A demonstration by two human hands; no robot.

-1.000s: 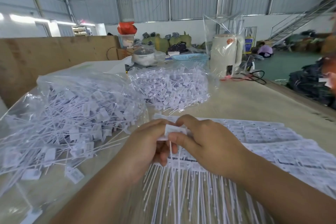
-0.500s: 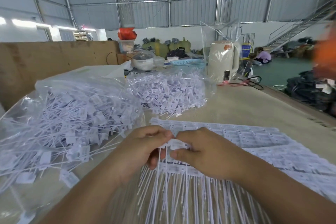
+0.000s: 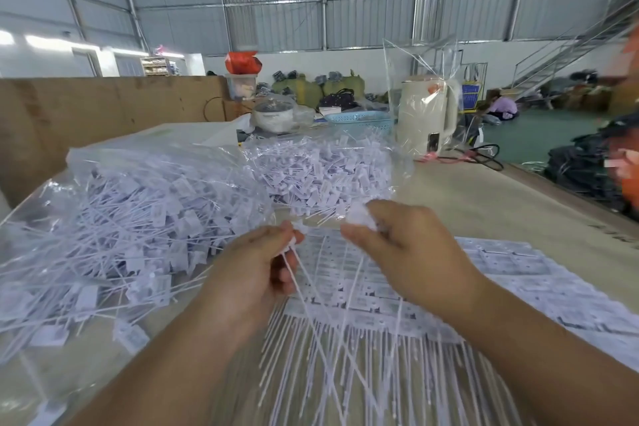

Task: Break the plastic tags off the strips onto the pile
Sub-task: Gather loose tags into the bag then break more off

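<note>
Your left hand (image 3: 256, 263) pinched one white tag (image 3: 298, 232) by its head, the thin tail hanging down, and your right hand (image 3: 408, 252) gripped another tag (image 3: 359, 218), both raised above the strips (image 3: 363, 290) lying flat on the tabletop (image 3: 484, 204). To your left a clear plastic bag (image 3: 145, 152) held the pile (image 3: 138, 235) of loose tags. Behind it a second clear bag (image 3: 397, 162) held more tags (image 3: 321, 169). Farther back, a kettle (image 3: 425, 114) stood wrapped in clear plastic.
</note>
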